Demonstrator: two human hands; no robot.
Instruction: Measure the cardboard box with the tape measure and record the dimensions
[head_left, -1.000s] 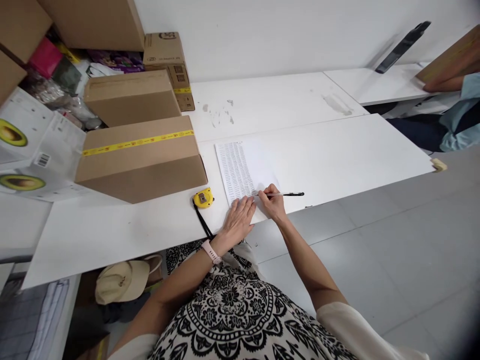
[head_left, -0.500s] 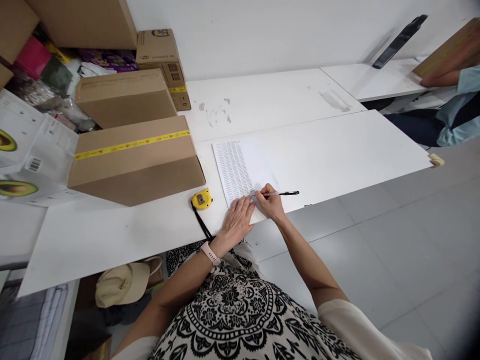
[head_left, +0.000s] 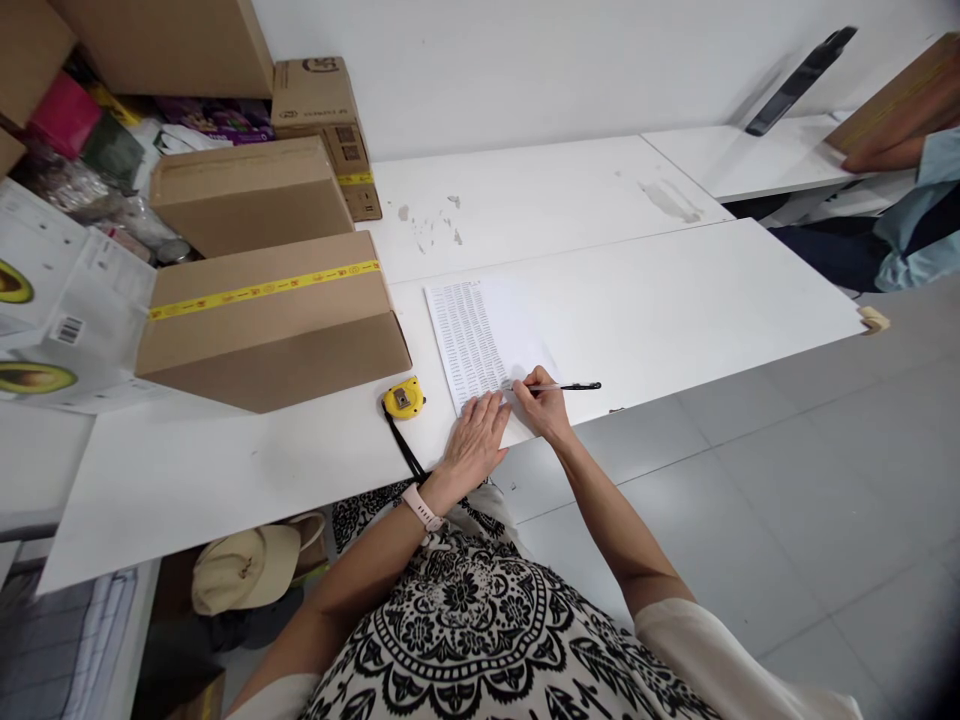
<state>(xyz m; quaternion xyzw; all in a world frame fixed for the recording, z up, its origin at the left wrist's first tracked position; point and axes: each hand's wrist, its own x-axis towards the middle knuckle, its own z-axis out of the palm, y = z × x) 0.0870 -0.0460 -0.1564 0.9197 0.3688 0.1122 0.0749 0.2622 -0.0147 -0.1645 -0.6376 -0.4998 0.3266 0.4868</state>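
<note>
My right hand (head_left: 543, 404) grips a black-tipped pen (head_left: 574, 386), its point down on a white sheet of paper (head_left: 517, 325). Columns of small dark writing fill the left part of the sheet; the right part is blank. My left hand (head_left: 475, 440) lies flat across the sheet's lower edge, fingers stretched out, just left of the pen point. A yellow tape measure (head_left: 403, 398) with a black strap (head_left: 403, 443) rests to the left of the paper.
A taped cardboard box (head_left: 274, 315) stands left on the white table (head_left: 675, 310), with more boxes (head_left: 251, 190) behind. White cartons with avocado pictures (head_left: 67, 300) are at far left. A dark bottle (head_left: 801, 82) stands back right, near another person's arm (head_left: 904, 135). A cap (head_left: 246, 568) lies below the table.
The pen and my right hand have shifted very slightly to the right. My left hand stays in place on the paper.
</note>
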